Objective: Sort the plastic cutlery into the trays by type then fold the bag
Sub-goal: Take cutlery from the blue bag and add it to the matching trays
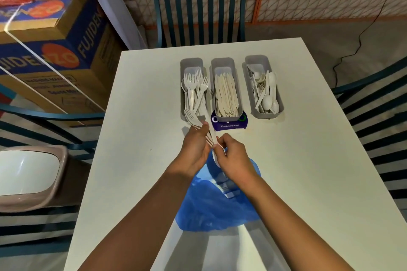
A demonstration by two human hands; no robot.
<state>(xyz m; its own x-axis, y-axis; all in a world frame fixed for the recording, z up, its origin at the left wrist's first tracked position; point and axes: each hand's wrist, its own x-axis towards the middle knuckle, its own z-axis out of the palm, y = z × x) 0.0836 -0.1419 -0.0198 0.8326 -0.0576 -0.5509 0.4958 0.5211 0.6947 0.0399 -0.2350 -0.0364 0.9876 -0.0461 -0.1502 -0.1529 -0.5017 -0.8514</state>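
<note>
White plastic forks (193, 120) clamped in left hand (196, 147) grip; right hand (233, 156) pinches spoon (217, 157) above blue bag (218, 202).

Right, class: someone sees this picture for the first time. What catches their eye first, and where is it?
Probably the two hands at the centre: the left hand grips a bunch of forks, and the right hand pinches a white piece beside it. Behind them, three grey trays stand in a row with forks, knives and spoons. A blue bag lies crumpled under the wrists.
</note>
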